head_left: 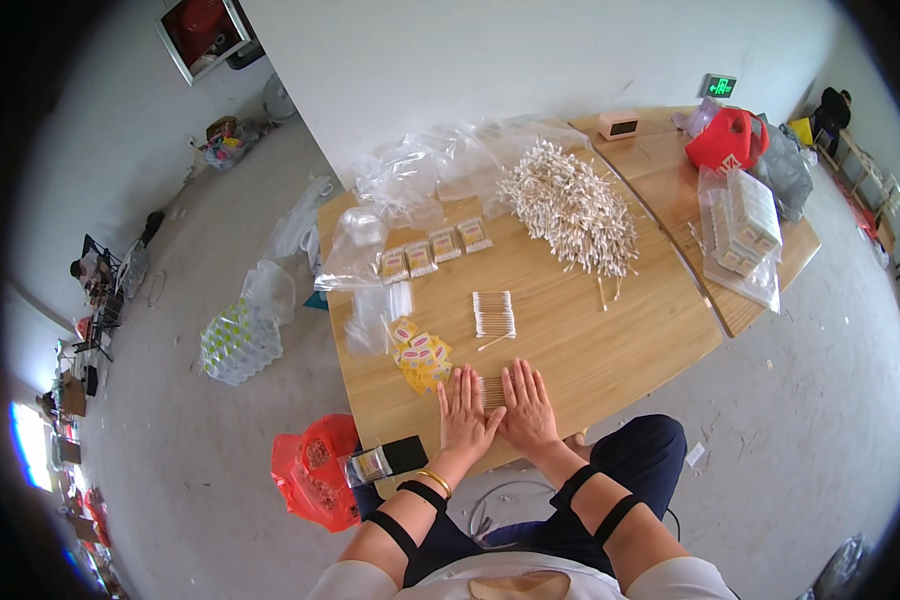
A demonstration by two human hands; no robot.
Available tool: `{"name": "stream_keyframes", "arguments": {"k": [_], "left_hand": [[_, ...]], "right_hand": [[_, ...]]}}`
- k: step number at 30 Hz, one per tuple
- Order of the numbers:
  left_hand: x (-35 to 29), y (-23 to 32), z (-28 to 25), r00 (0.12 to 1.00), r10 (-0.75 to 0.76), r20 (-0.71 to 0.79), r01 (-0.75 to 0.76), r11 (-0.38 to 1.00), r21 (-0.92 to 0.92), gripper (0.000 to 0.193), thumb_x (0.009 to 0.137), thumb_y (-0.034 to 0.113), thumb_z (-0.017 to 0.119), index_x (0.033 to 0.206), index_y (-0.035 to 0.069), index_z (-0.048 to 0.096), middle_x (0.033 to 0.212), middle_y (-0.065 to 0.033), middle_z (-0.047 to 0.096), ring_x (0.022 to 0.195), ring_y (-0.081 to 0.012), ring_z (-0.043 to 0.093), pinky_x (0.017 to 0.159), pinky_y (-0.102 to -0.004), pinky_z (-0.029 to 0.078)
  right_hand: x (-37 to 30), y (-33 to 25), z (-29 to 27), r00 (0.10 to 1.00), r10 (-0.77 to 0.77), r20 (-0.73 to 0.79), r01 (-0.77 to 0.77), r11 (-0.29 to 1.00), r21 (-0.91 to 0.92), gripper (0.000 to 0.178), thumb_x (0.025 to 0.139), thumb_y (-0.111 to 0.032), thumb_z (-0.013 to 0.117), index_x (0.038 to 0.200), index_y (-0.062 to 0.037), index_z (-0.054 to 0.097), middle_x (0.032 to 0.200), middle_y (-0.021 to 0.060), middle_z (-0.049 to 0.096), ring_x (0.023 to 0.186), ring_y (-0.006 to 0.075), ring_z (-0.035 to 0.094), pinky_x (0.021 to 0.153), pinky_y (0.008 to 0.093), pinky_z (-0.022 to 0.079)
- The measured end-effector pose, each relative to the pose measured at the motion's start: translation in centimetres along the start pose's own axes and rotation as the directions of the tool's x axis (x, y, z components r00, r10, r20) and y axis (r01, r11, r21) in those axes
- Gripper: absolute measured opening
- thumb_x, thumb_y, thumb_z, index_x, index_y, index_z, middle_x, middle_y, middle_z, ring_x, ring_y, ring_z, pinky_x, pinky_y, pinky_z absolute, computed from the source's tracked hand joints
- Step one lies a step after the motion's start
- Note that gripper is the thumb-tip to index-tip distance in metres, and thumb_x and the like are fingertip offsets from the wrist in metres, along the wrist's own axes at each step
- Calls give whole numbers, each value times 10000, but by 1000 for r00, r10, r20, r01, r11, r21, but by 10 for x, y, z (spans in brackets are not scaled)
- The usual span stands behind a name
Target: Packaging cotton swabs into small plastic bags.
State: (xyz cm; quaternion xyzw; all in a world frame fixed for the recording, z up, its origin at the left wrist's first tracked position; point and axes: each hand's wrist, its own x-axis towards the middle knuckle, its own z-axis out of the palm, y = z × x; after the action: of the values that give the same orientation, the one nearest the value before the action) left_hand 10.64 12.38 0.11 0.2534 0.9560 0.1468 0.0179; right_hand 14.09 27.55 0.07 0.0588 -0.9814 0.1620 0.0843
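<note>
My left hand [466, 418] and my right hand [529, 408] lie flat near the table's front edge, fingers straight and pointing away from me. Between them is a row of cotton swabs [492, 392], partly covered by the hands, which press along its two sides. Farther off, a second neat row of swabs [493, 315] lies side by side, with one loose swab [493, 343] just in front of it. Left of my left hand are scattered yellow printed cards [422, 360]. A large heap of loose swabs [570, 210] covers the far right of the table.
Several filled swab packs [434, 250] line up at the far left, near clear plastic bags [400, 185]. A black pad [405, 455] and a red bag [315, 475] sit at front left. The adjoining table [660, 190] holds a red bag [725, 140] and stacked packs [745, 225].
</note>
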Motion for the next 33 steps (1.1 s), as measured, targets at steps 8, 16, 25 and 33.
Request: {"name": "stream_keyframes", "arguments": {"k": [8, 16, 25, 33], "left_hand": [[-4, -4, -16, 994, 76, 76, -69, 993, -92, 807, 1014, 567, 309, 1559, -16, 184, 1624, -214, 191, 1527, -336, 121, 1213, -567, 19], [-73, -64, -70, 910, -304, -282, 193, 913, -360, 571, 1045, 411, 382, 1465, 25, 376, 1506, -194, 406, 1431, -355, 337, 1192, -546, 159], [-167, -171, -27, 467, -851, -240, 633, 512, -581, 553, 1020, 527, 411, 1099, 9, 587, 1078, -255, 640, 1001, -406, 626, 853, -488, 483], [-140, -155, -18, 354, -927, -124, 728, 356, -586, 711, 971, 610, 467, 660, -26, 537, 645, -224, 561, 617, -359, 583, 610, -474, 424]], "right_hand": [[2, -3, -4, 999, -5, 44, 4, 1000, 5, 803, 914, -424, 527, 1509, 55, 279, 1592, 270, 223, 1509, 390, 157, 1235, 491, 111], [1, -4, -9, 998, 15, 66, -11, 998, -67, 874, 913, -557, 544, 1514, 31, 303, 1610, 243, 206, 1519, 347, 150, 1239, 485, 100], [-16, -124, 30, 952, -255, 169, 253, 967, 34, 810, 925, -494, 538, 1539, -27, 290, 1625, 173, 223, 1522, 306, 164, 1241, 487, 107], [-19, -143, 39, 949, -276, 150, 272, 961, 47, 712, 932, -377, 544, 1538, -79, 318, 1624, 139, 243, 1518, 296, 182, 1236, 499, 116]]}}
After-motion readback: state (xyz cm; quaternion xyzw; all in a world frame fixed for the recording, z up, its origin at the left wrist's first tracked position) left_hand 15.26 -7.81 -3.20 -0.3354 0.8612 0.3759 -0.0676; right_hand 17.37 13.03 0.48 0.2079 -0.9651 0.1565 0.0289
